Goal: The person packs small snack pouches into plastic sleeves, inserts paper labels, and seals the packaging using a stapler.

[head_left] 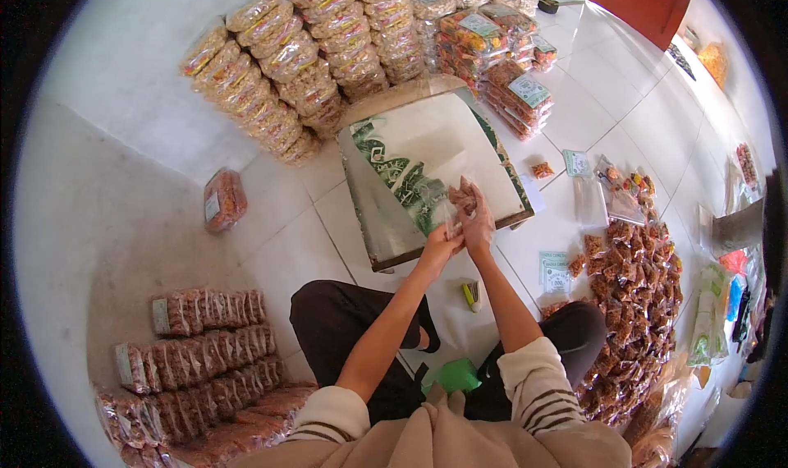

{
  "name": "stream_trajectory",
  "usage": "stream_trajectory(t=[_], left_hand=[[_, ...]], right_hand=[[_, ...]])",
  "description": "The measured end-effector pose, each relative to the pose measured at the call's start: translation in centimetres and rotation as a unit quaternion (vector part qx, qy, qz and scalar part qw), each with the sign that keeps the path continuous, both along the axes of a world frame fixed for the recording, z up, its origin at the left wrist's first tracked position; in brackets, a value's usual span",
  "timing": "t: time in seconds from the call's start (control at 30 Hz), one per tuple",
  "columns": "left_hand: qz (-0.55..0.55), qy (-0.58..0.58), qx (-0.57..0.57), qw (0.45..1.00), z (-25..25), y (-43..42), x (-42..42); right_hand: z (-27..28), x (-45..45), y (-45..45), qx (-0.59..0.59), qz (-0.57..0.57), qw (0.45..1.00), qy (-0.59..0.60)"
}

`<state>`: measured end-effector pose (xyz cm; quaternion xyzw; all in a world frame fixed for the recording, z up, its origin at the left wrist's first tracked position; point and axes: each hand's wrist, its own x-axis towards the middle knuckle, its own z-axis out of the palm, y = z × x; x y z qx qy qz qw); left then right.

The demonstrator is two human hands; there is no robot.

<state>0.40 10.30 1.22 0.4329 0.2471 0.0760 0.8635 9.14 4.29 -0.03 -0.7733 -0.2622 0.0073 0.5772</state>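
Observation:
Both hands meet over the near right part of a low table [435,139] with a white top and green leaf pattern. My right hand [478,226] is closed around small clear packets of brown snack [464,195], which stick out past its fingers. Just beside it, my left hand [444,244] is closed on a clear plastic bag [450,222] that reaches up towards the packets. Whether the packets are inside that bag I cannot tell. On the floor between my legs and the table lies a small green stapler [472,295].
A heap of small brown snack packets [632,295] spreads at the right, with printed labels [555,273] and clear bags [590,203] nearby. Packed bundles [201,312] lie at the left. Tall stacks of bagged snacks [287,53] lean on the wall, beside more packs [517,98].

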Motion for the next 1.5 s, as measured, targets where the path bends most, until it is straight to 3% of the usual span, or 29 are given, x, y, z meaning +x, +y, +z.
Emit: stream_trajectory(t=[0.1,0.13,0.2,0.3,0.33,0.37,0.4,0.43,0.5,0.57,0.6,0.67,0.7,0.73,0.77,0.8,0.87,0.97,1.0,1.07,1.2,1.23,1.27,1.3,1.37,1.5], left_hand=[[-0.079,0.058,0.091,0.991,-1.2,1.0,-1.0],[-0.099,0.076,0.119,0.985,-1.2,1.3,-1.2],[-0.118,0.097,0.147,0.977,-1.5,1.6,-1.6],[-0.106,0.049,0.101,0.988,-1.8,1.6,-2.1],[-0.103,0.026,0.08,0.991,-1.7,1.5,-2.3],[-0.099,0.002,0.059,0.993,-1.5,1.5,-2.4],[-0.098,0.003,0.06,0.993,-1.3,1.4,-2.4],[-0.102,0.022,0.041,0.994,-1.1,1.4,-2.4],[-0.105,0.04,0.026,0.993,-1.1,1.9,-2.3],[-0.159,-0.001,0.017,0.987,-1.9,2.6,-2.3],[-0.158,-0.001,0.017,0.987,-1.5,3.3,-2.2],[-0.278,0.059,0.126,0.95,0.4,5.0,-1.3],[-0.218,0.087,0.168,0.957,1.0,5.6,-0.4],[-0.157,0.115,0.207,0.959,1.5,6.3,0.9],[-0.065,0.139,0.171,0.973,1.0,7.7,3.0],[0.028,0.163,0.133,0.977,0.1,9.3,5.3],[0.15,0.188,0.195,0.951,-1.9,11.5,10.0],[0.156,0.182,0.243,0.94,-7.0,13.2,14.4],[0.154,0.179,0.242,0.941,-6.5,12.7,14.6],[0.164,0.171,0.214,0.948,-5.6,11.9,14.5],[0.205,0.19,0.259,0.925,-4.2,10.6,14.1],[0.205,0.21,0.353,0.888,-4.6,10.5,14.2],[0.202,0.229,0.444,0.842,-5.1,10.4,14.3],[0.201,0.228,0.446,0.842,-5.4,10.0,14.3],[0.191,0.214,0.544,0.789,-6.1,9.4,14.2],[0.169,0.126,0.56,0.801,-5.9,8.9,13.2]], right_hand=[[-2.3,1.2,1.8,-0.055,-0.019,0.994,0.096],[-5.2,2.0,2.7,0.046,-0.002,0.994,0.102],[-5.8,2.6,4.1,0.147,0.015,0.983,0.11],[-4.3,3.6,5.7,0.166,0.025,0.979,0.114],[-2.5,3.9,6.3,0.31,0.051,0.91,0.271],[-1.6,4.3,6.9,0.439,0.074,0.794,0.414],[-2.8,5.3,7.8,0.439,0.075,0.793,0.416],[-4.0,6.2,8.7,0.376,0.075,0.873,0.301],[-5.2,7.3,9.8,0.309,0.073,0.931,0.179],[-1.3,7.0,9.7,0.436,0.078,0.809,0.387],[-1.5,7.3,10.0,0.435,0.079,0.809,0.387],[-2.1,8.1,10.2,0.482,0.105,0.774,0.398],[-2.6,8.2,10.0,0.479,0.104,0.776,0.397],[-3.3,8.1,9.7,0.297,0.059,0.932,0.202],[-4.0,8.1,9.4,0.085,0.009,0.996,-0.012],[-4.5,8.3,9.4,0.081,0.008,0.997,-0.013],[-5.1,8.9,9.5,0.04,-0.004,0.997,-0.06],[-2.2,7.4,8.9,0.061,-0.042,0.997,0.039],[-2.1,7.2,8.9,0.059,-0.044,0.997,0.036],[-1.7,7.2,8.8,0.186,0.012,0.982,0.033],[-3.8,8.0,8.8,0.176,0.053,0.982,-0.042],[-2.8,6.7,8.0,-0.001,-0.052,0.989,-0.14],[-1.7,5.9,7.5,-0.178,-0.154,0.944,-0.229],[-1.9,6.0,7.6,-0.178,-0.156,0.945,-0.228],[-2.1,6.2,8.0,0.015,-0.13,0.99,-0.043],[-2.2,6.4,8.4,0.11,-0.167,0.975,0.097]])
